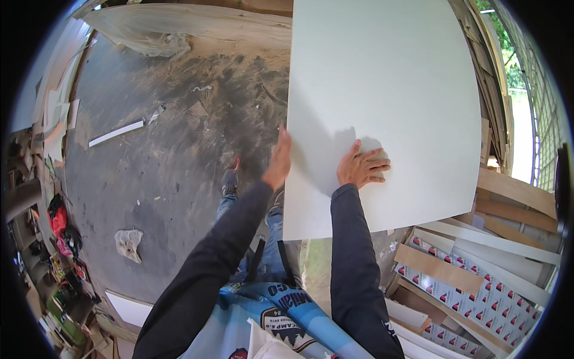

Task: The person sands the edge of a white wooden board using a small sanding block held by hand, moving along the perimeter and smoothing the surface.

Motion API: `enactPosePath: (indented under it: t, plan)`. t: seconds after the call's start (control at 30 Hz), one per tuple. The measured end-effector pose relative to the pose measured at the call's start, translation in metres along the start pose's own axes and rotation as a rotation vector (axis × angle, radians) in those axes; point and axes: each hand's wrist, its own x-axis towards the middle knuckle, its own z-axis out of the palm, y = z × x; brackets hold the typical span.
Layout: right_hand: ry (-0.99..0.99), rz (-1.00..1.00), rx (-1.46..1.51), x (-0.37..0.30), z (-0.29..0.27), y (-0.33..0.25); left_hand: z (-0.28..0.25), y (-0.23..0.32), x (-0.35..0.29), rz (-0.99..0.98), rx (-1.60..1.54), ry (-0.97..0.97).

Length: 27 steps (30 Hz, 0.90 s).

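In the head view, we hold our left hand [278,158] upright along the near part of the left edge of a large white panel [388,84], its fingers straight and drawn together; we cannot tell how firmly it presses there. Our right hand [362,167] lies on the panel's white face, to the right of the left hand, palm down with fingers spread. The panel thus sits under the right hand and reaches well ahead of both hands.

Left of the left hand we see the dark, dusty floor [173,197], with a narrow white strip [116,133] on it and, nearer to us, a crumpled clear plastic bag [128,245]. Ahead and left of that hand, pale plastic sheeting [191,21] lies bunched.

To the right of the right hand and nearer to us, a brown strip [439,268] rests across a sheet with a repeated red-and-dark print [478,305], among other offcuts.
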Motion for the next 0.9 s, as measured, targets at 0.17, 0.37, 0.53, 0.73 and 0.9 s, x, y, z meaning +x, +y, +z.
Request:
enactPosePath:
  t: [0.17, 0.37, 0.53, 0.73, 0.9]
  plan:
    - [0.008, -0.214, 0.046, -0.008, 0.003, 0.009, 0.018, -0.008, -0.078, -0.041, -0.015, 0.025]
    - [0.026, -0.698, 0.046, -0.032, -0.008, 0.030, 0.052, -0.026, -0.168, -0.048, 0.161, 0.191]
    - [-0.101, -0.996, 0.122, -0.082, -0.026, 0.056, 0.025, -0.003, -0.061, 0.073, 0.322, 0.343]
    - [-0.168, -1.027, 0.207, -0.069, -0.025, 0.085, 0.057, -0.030, -0.142, 0.149, 0.548, 0.303]
    - [-0.171, -1.085, 0.197, -0.074, -0.031, 0.086, 0.042, -0.027, -0.109, 0.168, 0.607, 0.358]
